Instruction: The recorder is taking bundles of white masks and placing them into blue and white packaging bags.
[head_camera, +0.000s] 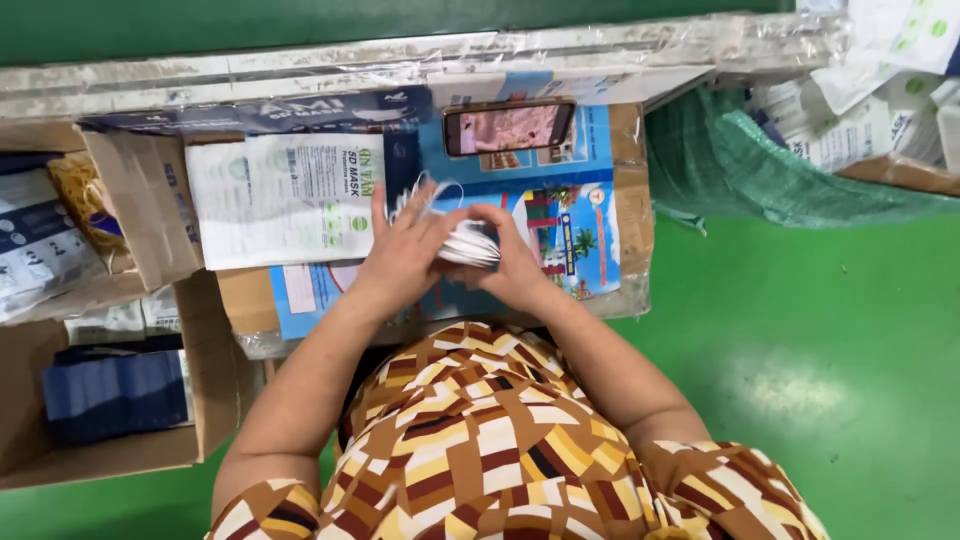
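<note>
both hands are on a stack of white masks (468, 243), a thin, flat bundle whose layered edges show as fine grey lines, with a loose white ear loop (432, 190) curling up off its far left corner. the stack lies with its long axis running left to right and slightly tilted, the near-right end dipping toward the person. the left hand (405, 255) covers the left part of the stack, fingers curled over it and thumb stretched across the top, closed on the bundle. the right hand (515, 262) wraps the right end, fingers bent around the edge, also gripping. the stack is held just above a cardboard work surface (630, 210) covered in blue printed sheets, in front of the person's patterned top. a phone (508, 128) lies flat just beyond the hands, and a white printed packet (285, 195) sits just left of them. at far left, an open cardboard box (210, 370) holds a dark blue bundle (115, 395).
</note>
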